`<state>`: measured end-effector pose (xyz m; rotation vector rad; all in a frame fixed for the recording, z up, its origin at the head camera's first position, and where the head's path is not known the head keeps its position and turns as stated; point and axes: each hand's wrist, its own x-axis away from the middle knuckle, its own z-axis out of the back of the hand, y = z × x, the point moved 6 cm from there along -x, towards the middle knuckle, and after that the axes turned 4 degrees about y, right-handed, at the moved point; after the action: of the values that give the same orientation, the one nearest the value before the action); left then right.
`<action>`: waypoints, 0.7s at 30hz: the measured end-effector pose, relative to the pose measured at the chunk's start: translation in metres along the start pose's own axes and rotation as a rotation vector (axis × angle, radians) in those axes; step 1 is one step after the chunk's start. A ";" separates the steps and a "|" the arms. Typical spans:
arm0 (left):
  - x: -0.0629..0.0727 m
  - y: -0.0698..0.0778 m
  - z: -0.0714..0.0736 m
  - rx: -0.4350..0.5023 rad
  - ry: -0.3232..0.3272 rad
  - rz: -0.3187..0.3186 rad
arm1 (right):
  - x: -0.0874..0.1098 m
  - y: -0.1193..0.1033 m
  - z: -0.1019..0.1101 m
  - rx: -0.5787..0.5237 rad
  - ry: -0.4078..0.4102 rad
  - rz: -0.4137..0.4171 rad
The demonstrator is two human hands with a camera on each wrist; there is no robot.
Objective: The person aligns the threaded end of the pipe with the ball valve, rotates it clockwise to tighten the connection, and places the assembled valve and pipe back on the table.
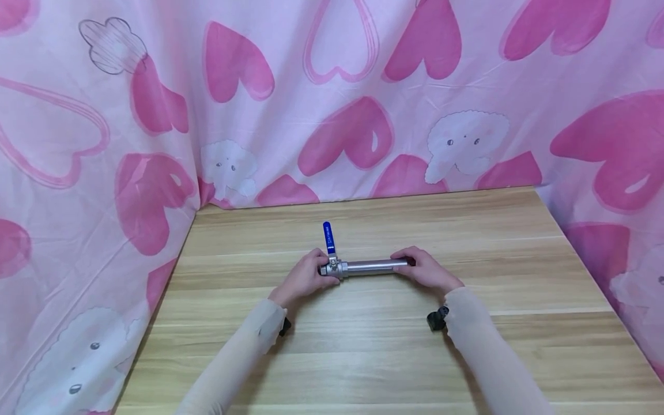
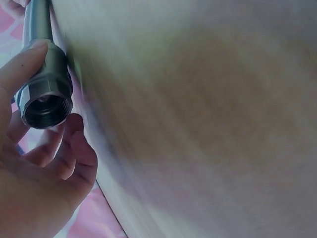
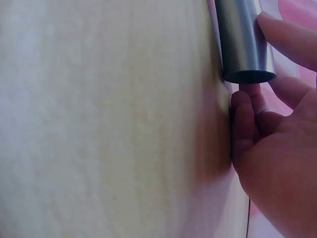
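A steel ball valve (image 1: pixel 333 269) with a blue lever handle (image 1: pixel 329 237) is joined to a straight metal pipe (image 1: pixel 376 267), the two lying crosswise in the middle of the table. My left hand (image 1: pixel 305 276) grips the valve body, thumb on the near side and fingers on the far side. In the left wrist view the valve's open threaded end (image 2: pixel 47 110) faces the camera. At the pipe's other end, my right hand (image 1: pixel 426 270) pinches the tube between thumb and fingers. The pipe's round end rim (image 3: pixel 249 77) shows in the right wrist view, some fingers curled below it.
The wooden table (image 1: pixel 358 351) has pink heart-patterned cloth (image 1: pixel 347 135) hanging along its back and both sides. A small black camera (image 1: pixel 438 319) is strapped at the right wrist, and another black device (image 1: pixel 285 327) sits at the left wrist.
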<state>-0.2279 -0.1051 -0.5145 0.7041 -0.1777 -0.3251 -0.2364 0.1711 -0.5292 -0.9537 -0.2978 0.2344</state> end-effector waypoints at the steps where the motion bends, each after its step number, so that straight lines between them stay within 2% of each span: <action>1: 0.000 0.000 0.001 -0.012 -0.007 -0.002 | -0.001 0.001 -0.001 -0.006 0.002 -0.009; 8: -0.004 0.003 0.004 -0.097 -0.017 -0.052 | -0.002 0.002 -0.001 -0.028 -0.016 -0.046; 12: -0.006 0.001 0.005 -0.075 -0.015 -0.052 | -0.002 0.003 0.000 -0.036 -0.026 -0.060; 18: -0.007 -0.005 0.005 -0.025 -0.006 -0.008 | -0.001 0.003 0.000 -0.039 -0.039 -0.075; 21: -0.007 -0.004 0.006 -0.020 -0.004 -0.029 | -0.001 0.004 0.000 -0.034 -0.038 -0.078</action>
<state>-0.2365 -0.1091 -0.5126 0.6871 -0.1685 -0.3555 -0.2376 0.1732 -0.5323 -0.9700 -0.3737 0.1763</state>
